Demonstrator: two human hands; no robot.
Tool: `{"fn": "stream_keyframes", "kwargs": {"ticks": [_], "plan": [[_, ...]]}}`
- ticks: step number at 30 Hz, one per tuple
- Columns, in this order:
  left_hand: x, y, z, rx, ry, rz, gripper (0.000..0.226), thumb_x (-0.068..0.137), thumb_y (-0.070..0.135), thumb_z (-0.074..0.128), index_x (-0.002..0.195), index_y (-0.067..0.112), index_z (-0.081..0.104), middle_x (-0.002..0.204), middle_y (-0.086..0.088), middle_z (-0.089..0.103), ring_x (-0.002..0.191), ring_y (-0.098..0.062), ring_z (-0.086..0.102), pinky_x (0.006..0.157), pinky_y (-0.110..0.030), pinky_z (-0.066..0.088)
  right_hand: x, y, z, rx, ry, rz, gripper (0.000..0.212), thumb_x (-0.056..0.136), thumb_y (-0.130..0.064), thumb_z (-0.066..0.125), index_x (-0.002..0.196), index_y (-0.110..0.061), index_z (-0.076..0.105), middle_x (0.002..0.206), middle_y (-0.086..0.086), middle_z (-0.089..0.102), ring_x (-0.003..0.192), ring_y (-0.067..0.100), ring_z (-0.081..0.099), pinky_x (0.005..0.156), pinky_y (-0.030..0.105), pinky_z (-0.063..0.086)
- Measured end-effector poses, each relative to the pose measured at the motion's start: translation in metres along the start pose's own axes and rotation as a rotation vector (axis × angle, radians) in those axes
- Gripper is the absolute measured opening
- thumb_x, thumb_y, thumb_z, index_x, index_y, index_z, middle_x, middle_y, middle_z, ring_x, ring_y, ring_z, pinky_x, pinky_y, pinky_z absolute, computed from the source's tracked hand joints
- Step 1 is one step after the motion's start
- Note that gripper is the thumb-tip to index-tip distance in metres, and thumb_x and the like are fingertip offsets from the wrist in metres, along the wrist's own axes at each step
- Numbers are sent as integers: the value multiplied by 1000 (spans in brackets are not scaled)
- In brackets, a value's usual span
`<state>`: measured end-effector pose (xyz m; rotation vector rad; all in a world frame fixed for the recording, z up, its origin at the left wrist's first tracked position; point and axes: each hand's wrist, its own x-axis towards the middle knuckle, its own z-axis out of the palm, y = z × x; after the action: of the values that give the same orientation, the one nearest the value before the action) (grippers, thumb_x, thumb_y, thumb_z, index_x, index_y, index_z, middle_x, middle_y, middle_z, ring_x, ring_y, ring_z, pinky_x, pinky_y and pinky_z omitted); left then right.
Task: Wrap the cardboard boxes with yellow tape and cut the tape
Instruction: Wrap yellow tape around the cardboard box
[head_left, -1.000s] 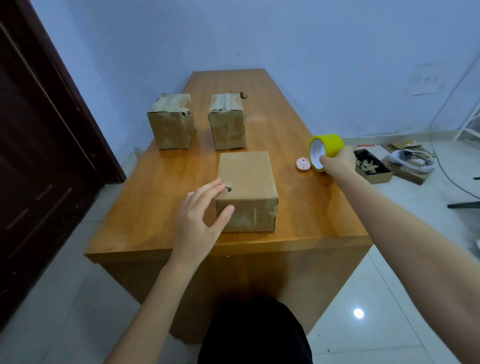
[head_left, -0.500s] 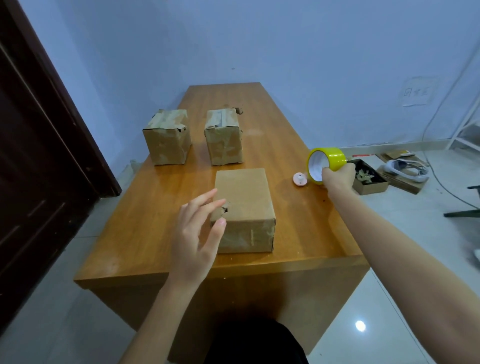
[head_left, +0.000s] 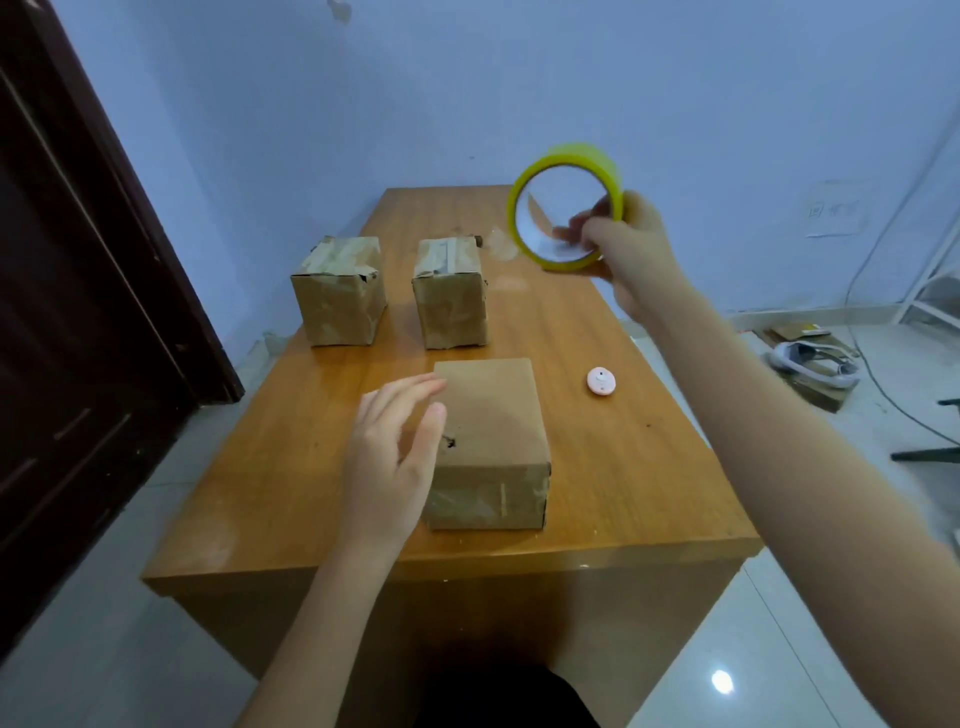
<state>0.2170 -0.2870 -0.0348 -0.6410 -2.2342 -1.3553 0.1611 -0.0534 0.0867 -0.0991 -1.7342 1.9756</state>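
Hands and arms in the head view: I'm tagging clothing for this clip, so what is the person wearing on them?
Nothing shows on either. The left hand and right hand are bare, with no gloves, rings or watch visible. Both forearms are bare as far as the frame shows, with no sleeves in view. Dark clothing shows at the bottom edge.
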Motion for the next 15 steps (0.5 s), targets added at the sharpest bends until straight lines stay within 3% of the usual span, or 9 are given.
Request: {"fn": "stream_keyframes", "kwargs": {"ticks": [2, 5, 7, 9, 12, 15], "plan": [[6, 10, -3, -57, -7, -87, 27, 96, 41, 44, 116, 31, 57, 112, 18, 54, 109, 8, 45, 82, 1, 35, -29, 9, 10, 97, -74, 76, 27, 78, 17, 39, 78, -8, 49, 71, 3, 61, 81, 23, 69, 77, 45, 55], [17, 28, -8, -310, -41, -272, 29, 98, 35, 42, 121, 22, 56, 111, 8, 60, 100, 0, 56, 74, -6, 46, -66, 18, 20, 144, -193, 113, 34, 80, 22, 34, 96, -4, 51, 62, 0, 62, 62, 10, 68, 56, 24, 54], [25, 40, -11, -565, -51, -455, 33, 99, 35, 41, 118, 12, 56, 105, -3, 66, 86, -8, 64, 65, -16, 52, -80, 22, 23, 162, -249, 118, 34, 81, 22, 34, 99, -3, 49, 61, -3, 63, 61, 9, 68, 52, 21, 51], [28, 52, -15, -740, -77, -611, 40, 97, 43, 42, 112, 9, 56, 95, -11, 69, 74, -19, 66, 58, -26, 52, -91, 24, 25, 168, -281, 131, 32, 81, 22, 33, 89, -4, 48, 63, -4, 62, 63, 10, 68, 51, 21, 50], [25, 59, -18, -730, -114, -691, 45, 93, 52, 43, 107, 12, 59, 87, -12, 67, 68, -19, 66, 54, -28, 51, -105, 25, 28, 122, -312, 118, 32, 81, 23, 33, 86, -7, 45, 72, 1, 59, 64, 10, 68, 52, 20, 48], [19, 56, -19, -731, -105, -658, 49, 92, 51, 47, 113, 9, 60, 88, -8, 63, 68, -16, 65, 54, -25, 52, -113, 25, 27, 89, -322, 110, 33, 81, 23, 32, 85, -8, 44, 77, 5, 54, 65, 10, 68, 52, 20, 48]]}}
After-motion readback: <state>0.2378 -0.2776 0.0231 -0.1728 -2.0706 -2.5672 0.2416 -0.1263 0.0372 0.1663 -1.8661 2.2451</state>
